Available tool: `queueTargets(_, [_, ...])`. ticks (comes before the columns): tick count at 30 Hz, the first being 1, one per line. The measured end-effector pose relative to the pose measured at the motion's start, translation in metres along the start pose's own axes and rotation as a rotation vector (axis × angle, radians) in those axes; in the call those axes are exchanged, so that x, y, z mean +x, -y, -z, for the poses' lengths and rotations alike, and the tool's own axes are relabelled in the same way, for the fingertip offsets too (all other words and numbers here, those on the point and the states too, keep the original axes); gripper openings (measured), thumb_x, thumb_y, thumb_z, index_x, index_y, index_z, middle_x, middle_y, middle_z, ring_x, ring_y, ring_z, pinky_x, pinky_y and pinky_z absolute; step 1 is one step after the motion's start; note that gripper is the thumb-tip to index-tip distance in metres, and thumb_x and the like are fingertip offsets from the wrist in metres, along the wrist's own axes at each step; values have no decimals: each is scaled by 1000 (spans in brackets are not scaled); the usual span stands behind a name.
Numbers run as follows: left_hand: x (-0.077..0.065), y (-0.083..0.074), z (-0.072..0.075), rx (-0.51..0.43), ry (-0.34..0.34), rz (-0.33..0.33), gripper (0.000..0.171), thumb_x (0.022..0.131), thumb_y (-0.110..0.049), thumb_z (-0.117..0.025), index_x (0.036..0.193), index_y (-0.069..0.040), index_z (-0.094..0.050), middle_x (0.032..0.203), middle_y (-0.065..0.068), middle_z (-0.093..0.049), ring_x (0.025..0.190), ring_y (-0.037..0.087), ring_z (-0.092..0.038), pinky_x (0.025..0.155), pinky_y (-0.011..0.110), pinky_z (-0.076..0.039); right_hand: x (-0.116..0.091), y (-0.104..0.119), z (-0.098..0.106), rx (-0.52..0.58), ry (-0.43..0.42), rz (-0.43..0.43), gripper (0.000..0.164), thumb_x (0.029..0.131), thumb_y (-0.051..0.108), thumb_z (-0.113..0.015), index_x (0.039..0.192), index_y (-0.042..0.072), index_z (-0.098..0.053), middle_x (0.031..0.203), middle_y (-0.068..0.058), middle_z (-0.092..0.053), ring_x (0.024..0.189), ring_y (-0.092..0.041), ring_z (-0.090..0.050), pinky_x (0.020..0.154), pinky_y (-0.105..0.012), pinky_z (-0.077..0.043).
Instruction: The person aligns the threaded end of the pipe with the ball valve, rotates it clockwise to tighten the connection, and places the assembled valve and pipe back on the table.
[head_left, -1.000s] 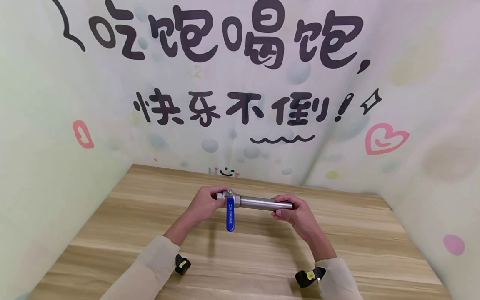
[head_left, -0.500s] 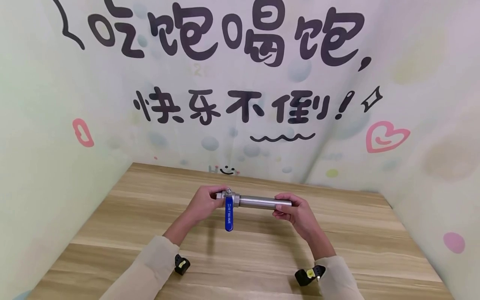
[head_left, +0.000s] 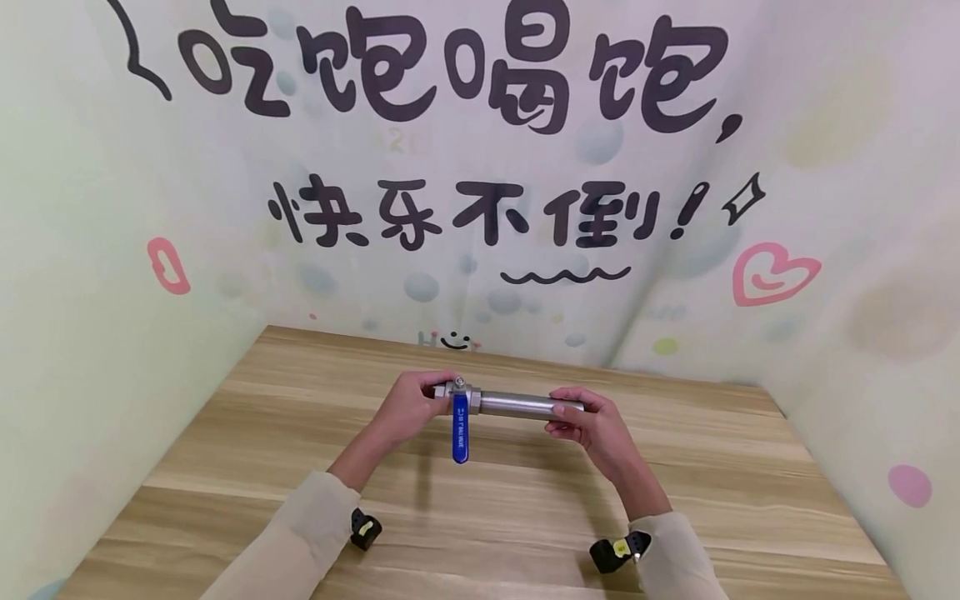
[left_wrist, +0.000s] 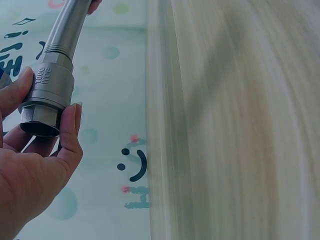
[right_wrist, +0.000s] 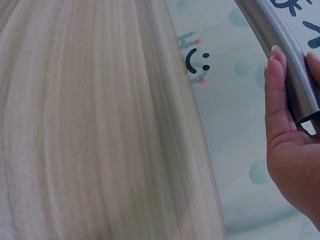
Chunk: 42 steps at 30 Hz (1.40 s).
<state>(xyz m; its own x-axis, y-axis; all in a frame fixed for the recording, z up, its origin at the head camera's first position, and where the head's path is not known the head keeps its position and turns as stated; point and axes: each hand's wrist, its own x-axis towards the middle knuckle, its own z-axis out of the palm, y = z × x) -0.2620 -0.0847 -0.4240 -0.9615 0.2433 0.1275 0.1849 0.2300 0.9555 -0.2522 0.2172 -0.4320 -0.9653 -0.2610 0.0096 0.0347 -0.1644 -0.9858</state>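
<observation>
A steel ball valve [left_wrist: 50, 87] with a blue lever handle [head_left: 461, 429] is held up off the table. My left hand [head_left: 408, 407] grips the valve body, fingers and thumb round it near its open hex end. From the valve's other end a plain steel pipe [head_left: 517, 406] runs to the right, and thread shows at the joint in the left wrist view. The pipe's far end lies in my right hand [head_left: 596, 425], with the thumb across its near side. In the right wrist view that hand [right_wrist: 295, 155] has its fingers along the pipe [right_wrist: 287, 55].
Below the hands is a wood-grain table [head_left: 480, 517] that meets a printed wall cloth [head_left: 465, 300] at its back edge. Black wrist cameras [head_left: 365, 530] sit at both cuffs. Side walls bound the table left and right.
Between the first frame and the later ones, my right thumb has moved up across the pipe. The lever swayed slightly left and back. My left hand keeps its grip.
</observation>
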Motion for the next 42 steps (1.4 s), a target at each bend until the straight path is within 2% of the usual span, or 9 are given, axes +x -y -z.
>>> queueTargets(5, [-1,1,0,-8,-1,-6,31,87,1,-63,118,-2,-69,104,12,-68,81,17,-58,72,33,-53,1,0,-1,-28,-18,-17,35,91,10,-66,118,-11,-57,97,-12,-63,74,-20,-70,74,-33,-59])
queueTargets(14, [-2,3,0,-4,-3,-27,30,87,2,-63,116,-2,-69,102,12,-69,79,16,-59,71,34,-54,3,-1,-2,-60,-42,-34,38,93,10,-64,119,-16,-54,97,-12,-62,72,-18,-69,71,-31,-58])
queueTargets(19, [-1,2,0,-7,-1,-32,31,87,1,-64,118,-1,-68,102,12,-69,80,17,-58,69,29,-51,2,-2,-1,-78,-34,-19,40,94,13,-63,120,-16,-56,94,-11,-63,70,-15,-66,68,-29,-58])
queueTargets(23, [-1,2,-1,-10,-2,-24,31,87,1,-64,118,-1,-68,103,13,-69,80,17,-57,69,30,-52,3,-3,0,-71,-17,-10,36,93,12,-64,118,-14,-59,91,-10,-65,70,-14,-66,67,-28,-57])
queueTargets(26, [-1,3,-1,-9,-4,-17,31,87,1,-64,118,-1,-68,103,13,-69,80,16,-58,71,34,-53,4,-4,1,-66,1,-14,34,90,4,-64,119,-14,-58,92,-9,-65,71,-15,-66,67,-28,-57])
queueTargets(31, [0,4,-2,-17,-9,3,32,87,2,-64,119,-1,-68,104,13,-69,80,17,-59,74,38,-54,2,-4,3,-54,32,-27,42,85,-11,-61,125,-17,-52,98,-9,-64,74,-17,-67,70,-28,-57])
queueTargets(37, [-1,4,-3,-20,-3,-5,33,87,1,-64,120,1,-66,106,15,-69,81,17,-58,71,33,-53,0,-3,5,-44,49,-23,43,87,-7,-61,127,-17,-49,94,-8,-63,73,-16,-66,69,-28,-57])
queueTargets(42, [0,4,-4,-5,-14,-1,32,87,2,-63,118,-1,-68,105,13,-69,80,17,-59,70,30,-52,1,-2,5,-31,39,-13,39,89,-2,-62,124,-13,-52,89,-7,-64,70,-15,-65,66,-26,-57])
